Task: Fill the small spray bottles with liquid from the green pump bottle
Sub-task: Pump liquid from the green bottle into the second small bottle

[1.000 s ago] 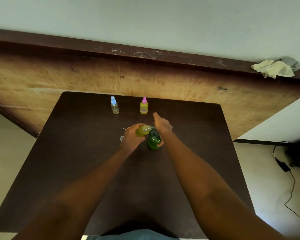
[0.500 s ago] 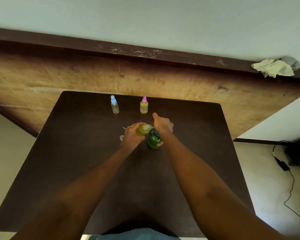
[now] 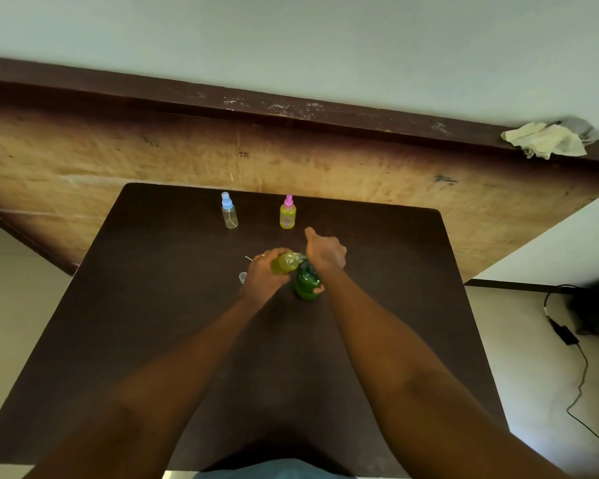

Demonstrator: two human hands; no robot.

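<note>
The green pump bottle [image 3: 306, 283] stands upright at the middle of the dark table [image 3: 153, 305]. My right hand [image 3: 325, 252] sits on its pump head with curled fingers and the thumb stretched out. My left hand [image 3: 265, 276] grips a small uncapped spray bottle [image 3: 285, 262], tilted with its mouth at the pump spout and holding yellow-green liquid. At the far edge stand a clear spray bottle with a blue cap [image 3: 229, 212] and a yellow-filled spray bottle with a pink cap [image 3: 287, 214].
A small clear cap [image 3: 242, 277] lies on the table left of my left hand, and a thin spray tube [image 3: 249, 258] pokes out behind it. A wooden panel rises behind the table. A crumpled cloth [image 3: 547, 140] lies on the ledge at upper right. A cable runs over the floor at right.
Hardly anything differs. Both hands stay at the pump bottle, with only a slight shift of the right hand on the pump head.
</note>
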